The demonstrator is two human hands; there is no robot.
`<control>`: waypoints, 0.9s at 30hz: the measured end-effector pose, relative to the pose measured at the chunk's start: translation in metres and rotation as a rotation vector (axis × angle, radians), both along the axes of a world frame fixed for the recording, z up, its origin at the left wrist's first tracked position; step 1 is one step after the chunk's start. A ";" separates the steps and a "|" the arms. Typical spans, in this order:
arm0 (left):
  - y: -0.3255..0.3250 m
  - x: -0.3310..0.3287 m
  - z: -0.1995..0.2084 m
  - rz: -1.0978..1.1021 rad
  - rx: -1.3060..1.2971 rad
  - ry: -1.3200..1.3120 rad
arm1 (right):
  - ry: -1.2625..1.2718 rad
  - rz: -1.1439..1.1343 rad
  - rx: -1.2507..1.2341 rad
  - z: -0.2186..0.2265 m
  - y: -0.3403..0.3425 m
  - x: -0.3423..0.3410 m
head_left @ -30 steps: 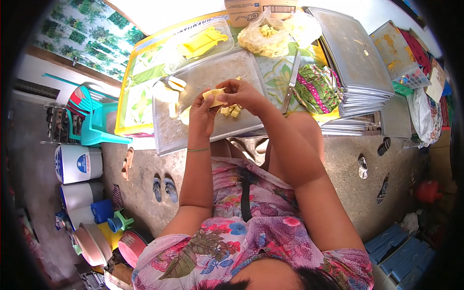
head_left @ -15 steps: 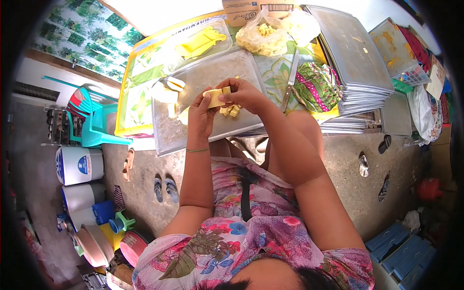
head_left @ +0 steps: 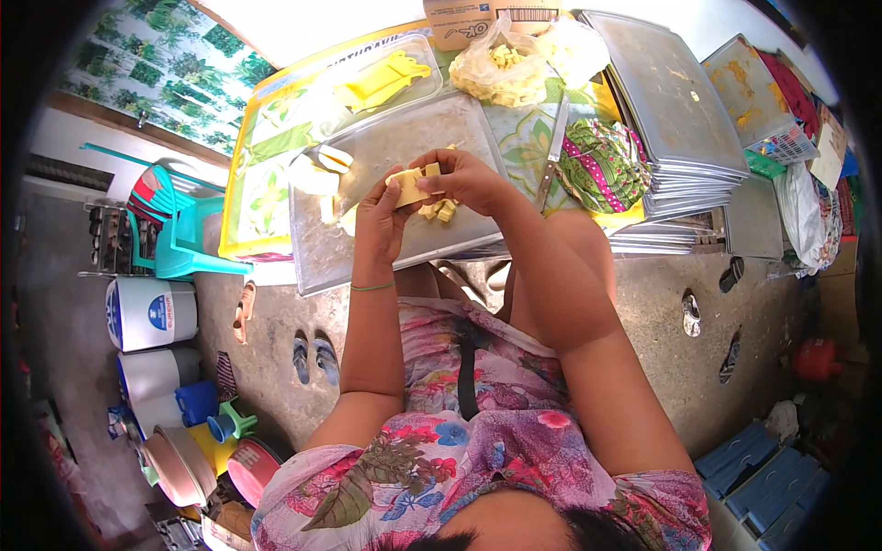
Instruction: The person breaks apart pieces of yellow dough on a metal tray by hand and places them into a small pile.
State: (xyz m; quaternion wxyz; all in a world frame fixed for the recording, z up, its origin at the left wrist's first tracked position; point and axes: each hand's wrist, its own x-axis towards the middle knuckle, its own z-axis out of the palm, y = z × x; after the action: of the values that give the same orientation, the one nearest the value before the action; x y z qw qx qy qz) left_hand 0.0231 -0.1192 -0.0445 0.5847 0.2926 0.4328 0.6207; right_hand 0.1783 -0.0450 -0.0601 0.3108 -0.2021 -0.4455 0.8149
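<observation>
Above a grey metal tray (head_left: pixel 432 115), my left hand (head_left: pixel 378 220) is closed on a pale yellow block (head_left: pixel 408 187), thumb lying on its face. My right hand (head_left: pixel 467 181) pinches at the block's right side, where small cut pieces (head_left: pixel 432 171) show by the fingertips. What the food is cannot be told. Several yellow chunks (head_left: pixel 445 212) rest on the tray below my right hand. Larger pale pieces (head_left: pixel 318 178), washed out by bright light, sit at the tray's left side. Its near edge juts over my lap.
Right of the tray lie a long knife (head_left: pixel 555 147) and a green patterned cloth bundle (head_left: pixel 602 165). Beyond are a plastic bag of yellow pieces (head_left: pixel 501 78) and a clear container with yellow sheets (head_left: pixel 386 81). Stacked metal trays (head_left: pixel 675 101) stand at right, a teal chair (head_left: pixel 184 230) at left.
</observation>
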 end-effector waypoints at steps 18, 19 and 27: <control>0.001 0.003 0.001 -0.058 0.052 0.066 | -0.051 -0.107 0.061 0.000 -0.002 -0.003; 0.001 0.004 0.000 -0.048 0.048 0.085 | -0.060 -0.113 0.069 0.002 -0.003 -0.002; 0.001 -0.001 0.000 -0.002 0.004 0.205 | -0.030 -0.129 0.069 0.006 -0.004 0.000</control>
State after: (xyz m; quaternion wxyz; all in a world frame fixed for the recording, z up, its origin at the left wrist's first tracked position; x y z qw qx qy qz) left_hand 0.0224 -0.1186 -0.0446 0.5375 0.3561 0.4886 0.5879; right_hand 0.1787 -0.0494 -0.0542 0.3628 -0.2316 -0.4639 0.7743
